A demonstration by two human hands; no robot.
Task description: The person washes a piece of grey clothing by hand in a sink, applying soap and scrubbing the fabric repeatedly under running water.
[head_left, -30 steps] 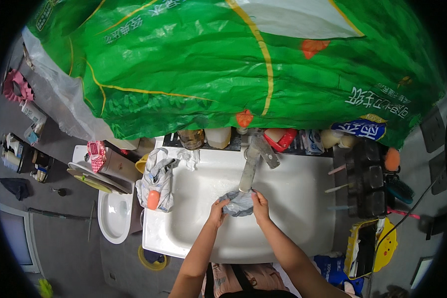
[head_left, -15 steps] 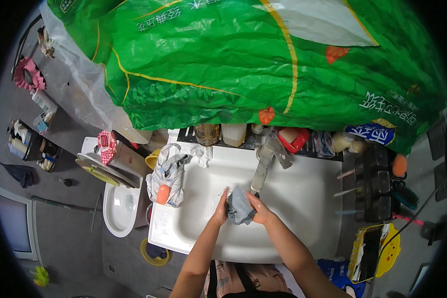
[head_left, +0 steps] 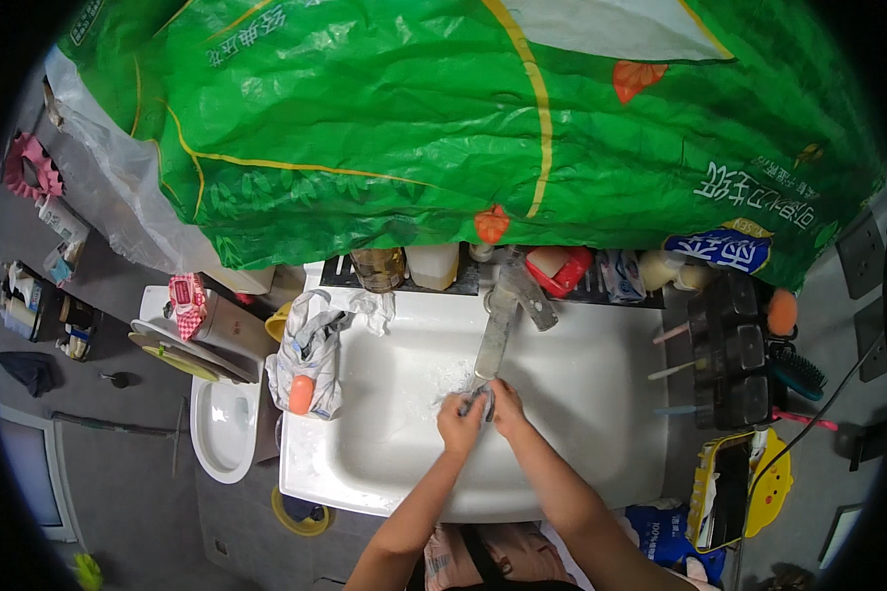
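The person's bare forearms (head_left: 424, 507) slant inward as they reach forward, bringing the left hand (head_left: 459, 424) and right hand (head_left: 508, 407) close together, fingers (head_left: 451, 402) of the left curled.

From the cloth (head_left: 480, 398) between my left hand (head_left: 458, 424) and right hand (head_left: 509, 408) in the sink (head_left: 591, 404), the faucet (head_left: 496, 340) is at twelve, a bag (head_left: 365, 118) beyond it. A jar (head_left: 376, 273) stands at eleven, a dish (head_left: 568, 284) at one. A fabric bundle (head_left: 310, 340) rests on the sink's edge toward ten, the toilet (head_left: 229, 463) past it at nine; a toothbrush holder (head_left: 727, 350) sits at three.
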